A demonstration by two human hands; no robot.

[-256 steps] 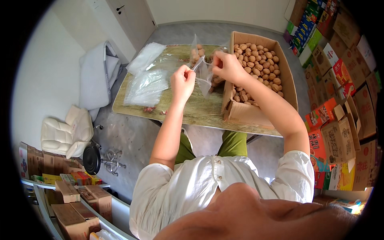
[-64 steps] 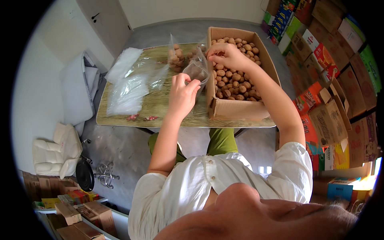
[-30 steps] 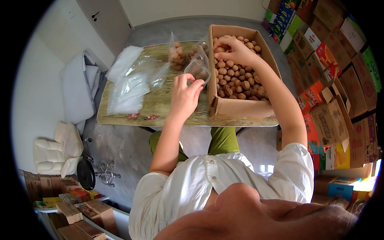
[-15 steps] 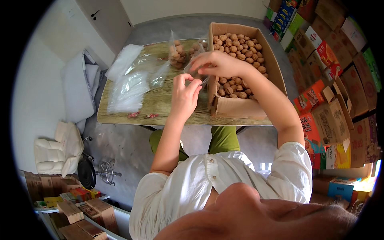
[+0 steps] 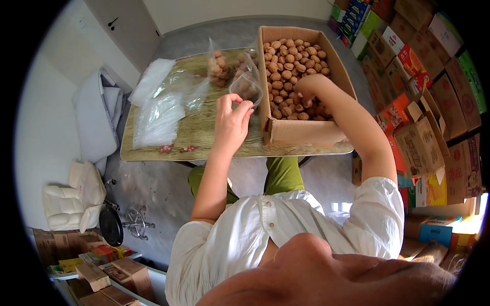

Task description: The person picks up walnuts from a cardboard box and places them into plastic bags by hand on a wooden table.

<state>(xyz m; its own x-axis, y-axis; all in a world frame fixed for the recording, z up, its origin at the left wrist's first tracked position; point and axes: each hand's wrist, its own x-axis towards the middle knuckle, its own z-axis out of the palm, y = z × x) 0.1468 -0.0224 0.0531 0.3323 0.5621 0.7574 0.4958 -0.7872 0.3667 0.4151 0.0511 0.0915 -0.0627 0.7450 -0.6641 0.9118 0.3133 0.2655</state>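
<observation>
- Left grip [image 5: 232, 121] is pinching the rim of a clear, open-mouthed plastic bag [image 5: 247, 91].
- Right grip [image 5: 312, 90] is resting among round brown walnuts [image 5: 288, 58]; its closure cannot be told.
- An open brown cardboard box [image 5: 305, 133] is holding them, just right of the bag.
- Flat clear plastic bags [image 5: 161, 120] are lying leftward on the green wood-grained tabletop [image 5: 201, 127].

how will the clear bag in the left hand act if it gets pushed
The clear bag will likely flex, since it looks thin and see-through. Its open mouth may sag if released, since the left hand pinches only the near rim.
</observation>
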